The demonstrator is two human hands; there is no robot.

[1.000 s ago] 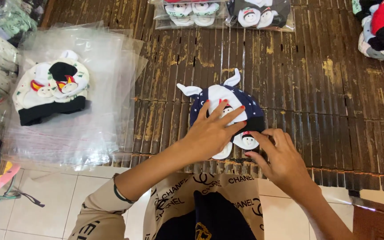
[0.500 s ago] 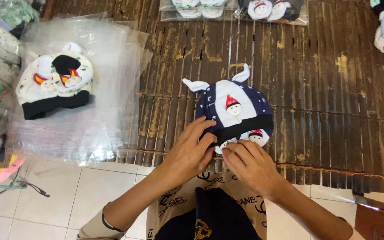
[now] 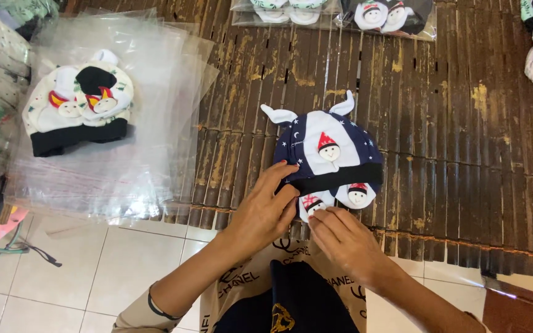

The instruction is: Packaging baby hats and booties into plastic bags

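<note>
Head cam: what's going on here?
A person sits at a dark slatted mat, both hands on a navy baby hat with snowman patches. The left hand presses its lower left edge; the right hand fingers the small white mittens tucked under the hat's black band. To the left, a white hat set lies on a stack of clear bags. More bagged sets lie along the far edge.

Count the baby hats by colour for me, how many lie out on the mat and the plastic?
Navy and white hat under the hands: 1
White and black hat on the clear bags: 1
Total: 2, not counting the packed sets at the top edge.
</note>
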